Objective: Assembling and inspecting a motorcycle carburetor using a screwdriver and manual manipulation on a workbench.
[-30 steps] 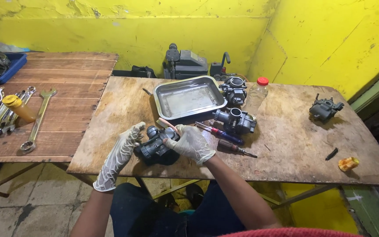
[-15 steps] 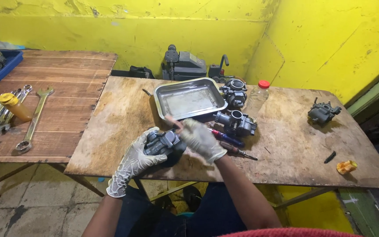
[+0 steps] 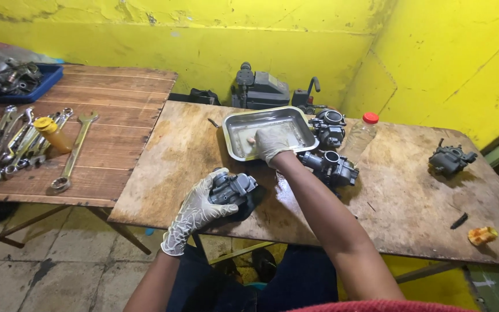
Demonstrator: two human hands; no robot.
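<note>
Left hand (image 3: 194, 211) grips one carburetor (image 3: 233, 189); right hand (image 3: 270, 141) reaches into the one tray (image 3: 235, 128), pinching something small. Three more carburetors sit on the counter (image 3: 411, 202).

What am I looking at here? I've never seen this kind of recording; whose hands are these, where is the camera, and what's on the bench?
The camera sits on a person's head and looks down at their own two gloved hands. The left hand grips a dark carburetor at the near edge of a worn plywood table. The right hand reaches into a shallow metal tray. Two more carburetors and a clear bottle with a red cap stand beside the tray; another carburetor lies far right. On the left, a slatted wooden table carries wrenches.
</note>
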